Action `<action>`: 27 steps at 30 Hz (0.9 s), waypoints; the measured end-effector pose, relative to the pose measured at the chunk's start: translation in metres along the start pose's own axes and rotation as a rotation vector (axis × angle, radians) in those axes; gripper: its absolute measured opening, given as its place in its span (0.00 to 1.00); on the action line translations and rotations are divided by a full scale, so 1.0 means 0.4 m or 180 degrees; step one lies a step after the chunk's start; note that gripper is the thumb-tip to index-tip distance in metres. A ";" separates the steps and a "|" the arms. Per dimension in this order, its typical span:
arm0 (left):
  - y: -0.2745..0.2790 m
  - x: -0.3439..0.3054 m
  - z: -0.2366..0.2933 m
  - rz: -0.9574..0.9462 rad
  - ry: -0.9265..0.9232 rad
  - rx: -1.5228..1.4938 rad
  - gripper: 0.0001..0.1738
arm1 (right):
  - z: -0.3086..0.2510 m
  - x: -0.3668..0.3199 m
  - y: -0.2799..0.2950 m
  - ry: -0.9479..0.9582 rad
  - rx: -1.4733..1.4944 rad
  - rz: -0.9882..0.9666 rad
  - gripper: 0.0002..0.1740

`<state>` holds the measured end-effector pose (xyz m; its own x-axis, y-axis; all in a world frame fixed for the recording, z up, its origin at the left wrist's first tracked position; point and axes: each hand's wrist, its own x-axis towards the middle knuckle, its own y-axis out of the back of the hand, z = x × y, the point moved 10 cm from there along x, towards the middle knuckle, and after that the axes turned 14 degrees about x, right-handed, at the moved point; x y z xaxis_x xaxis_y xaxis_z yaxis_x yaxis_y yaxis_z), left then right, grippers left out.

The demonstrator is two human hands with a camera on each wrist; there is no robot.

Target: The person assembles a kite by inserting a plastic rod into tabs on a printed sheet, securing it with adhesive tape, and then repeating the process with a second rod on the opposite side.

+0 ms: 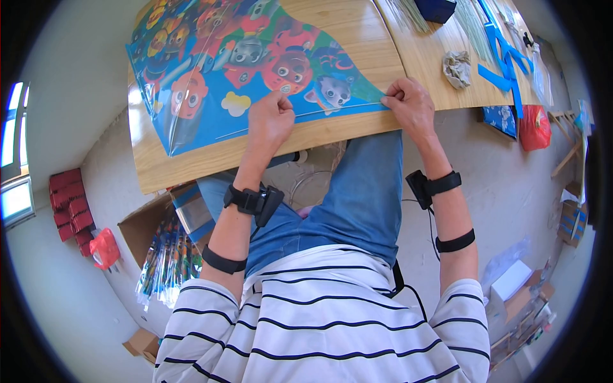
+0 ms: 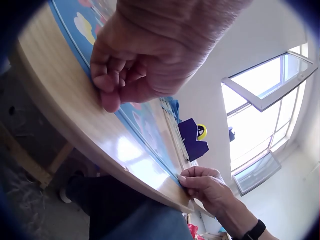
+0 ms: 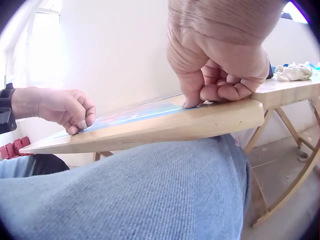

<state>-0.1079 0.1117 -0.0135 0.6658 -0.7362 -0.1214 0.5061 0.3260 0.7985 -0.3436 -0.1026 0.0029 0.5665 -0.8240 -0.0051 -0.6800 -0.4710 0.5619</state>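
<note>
A blue plastic sheet (image 1: 211, 131) printed with cartoon characters lies on the wooden table, with a thin pale rod (image 1: 325, 113) along its near edge. My left hand (image 1: 271, 121) has its fingers curled over that edge; in the left wrist view thumb and fingertips (image 2: 111, 100) come together right at the sheet's border. At the tapered right end, my right hand (image 1: 412, 105) pinches the sheet's corner, where the rod ends. The right wrist view shows its thumb and curled fingers (image 3: 227, 92) low at the tabletop, close to the rounded table corner.
A crumpled cloth (image 1: 457, 69), blue strips (image 1: 507, 64) and bundled thin rods (image 1: 408, 16) lie on the adjoining tabletop (image 1: 424, 57). Under the table's left side stands a cardboard box (image 1: 143, 230) beside wrapped printed packets (image 1: 167, 258). A red bag (image 1: 535, 129) is at the right.
</note>
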 end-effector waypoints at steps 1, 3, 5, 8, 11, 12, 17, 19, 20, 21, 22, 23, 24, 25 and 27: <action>0.001 -0.002 0.001 -0.0064 0.0091 -0.0133 0.06 | 0.001 0.000 -0.001 -0.0013 0.0002 0.0004 0.08; 0.004 -0.011 0.000 -0.0193 0.0279 -0.0397 0.06 | 0.002 0.001 -0.002 -0.0024 -0.0006 -0.0001 0.08; 0.017 -0.021 0.003 -0.0251 0.0366 -0.0629 0.06 | 0.004 0.001 -0.003 -0.0023 -0.0026 -0.0013 0.08; 0.054 -0.032 0.015 0.0109 -0.0160 -0.0067 0.06 | -0.003 0.001 0.000 0.0050 -0.0073 0.0008 0.08; 0.066 -0.053 0.025 0.0279 -0.0464 0.0272 0.07 | -0.005 0.000 -0.001 0.0013 -0.0052 -0.0017 0.08; 0.066 -0.056 0.024 0.0266 -0.0474 0.0272 0.07 | -0.005 0.001 -0.002 -0.0011 -0.0055 -0.0027 0.08; 0.057 -0.054 0.028 0.0333 -0.0507 0.0457 0.05 | 0.001 0.003 -0.002 -0.0093 -0.0116 -0.0065 0.08; 0.058 -0.052 0.032 0.0341 -0.0508 0.0533 0.04 | 0.003 0.001 -0.001 -0.0084 -0.0024 -0.0042 0.08; 0.059 -0.052 0.034 0.0348 -0.0528 0.0571 0.04 | 0.003 0.001 -0.002 -0.0079 0.0023 -0.0034 0.08; 0.060 -0.050 0.036 0.0354 -0.0550 0.0609 0.04 | 0.003 0.001 -0.003 -0.0079 0.0020 -0.0044 0.08; 0.060 -0.047 0.037 0.0344 -0.0546 0.0632 0.04 | 0.003 0.002 -0.003 -0.0079 0.0017 -0.0052 0.08; 0.061 -0.045 0.038 0.0332 -0.0544 0.0654 0.04 | 0.002 0.002 -0.003 -0.0080 0.0014 -0.0059 0.08; 0.061 -0.043 0.040 0.0321 -0.0543 0.0676 0.04 | 0.002 0.002 -0.003 -0.0092 0.0005 -0.0060 0.08; 0.061 -0.042 0.040 0.0304 -0.0533 0.0665 0.05 | 0.002 0.002 -0.003 -0.0104 -0.0004 -0.0060 0.08; 0.060 -0.041 0.040 0.0270 -0.0513 0.0645 0.05 | 0.002 0.003 -0.003 -0.0109 -0.0012 -0.0064 0.08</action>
<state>-0.1157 0.1220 0.0171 0.5971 -0.8015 0.0334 0.3214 0.2771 0.9055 -0.3426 -0.1031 0.0016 0.5637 -0.8248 -0.0447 -0.6668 -0.4864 0.5646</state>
